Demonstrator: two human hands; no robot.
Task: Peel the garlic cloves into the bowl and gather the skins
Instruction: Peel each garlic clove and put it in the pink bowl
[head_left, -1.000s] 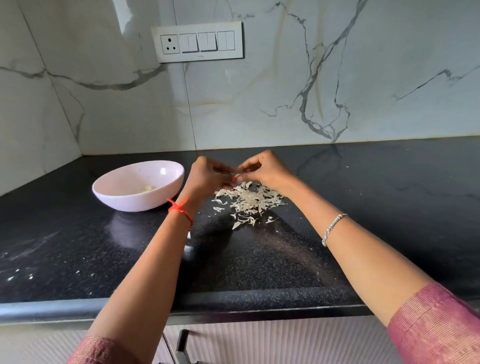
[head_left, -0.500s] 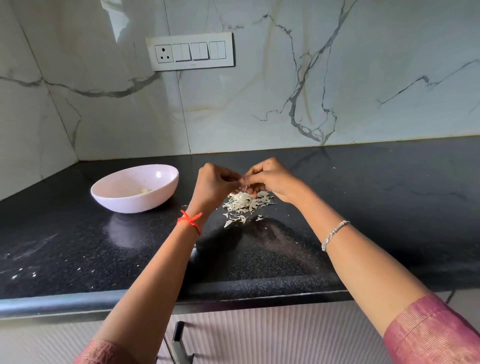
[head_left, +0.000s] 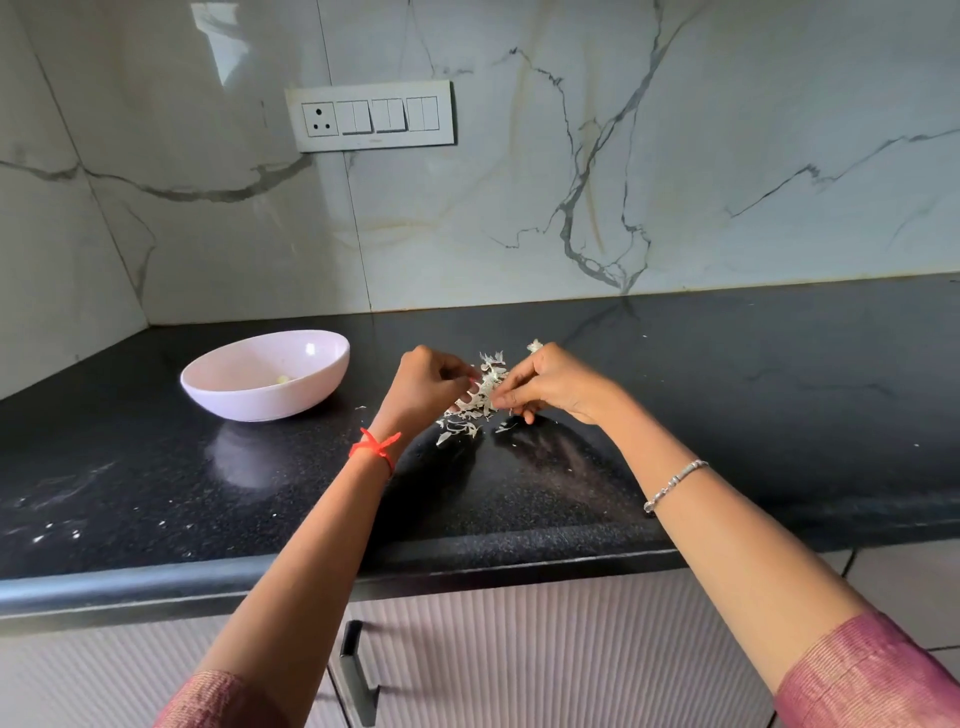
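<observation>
On the counter (head_left: 779, 395) the bowl (head_left: 244, 402) lies left of your left hand (head_left: 428, 387), the nearer one, while it and your right hand (head_left: 553, 384) pinch with curled fingers the skins (head_left: 480, 397) heaped between them, one clove (head_left: 283, 380) in the bowl.

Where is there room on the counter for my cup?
The counter is bare right of the right hand and in front of the bowl. It's crowded between that hand and the left hand, at the garlic skins.
</observation>
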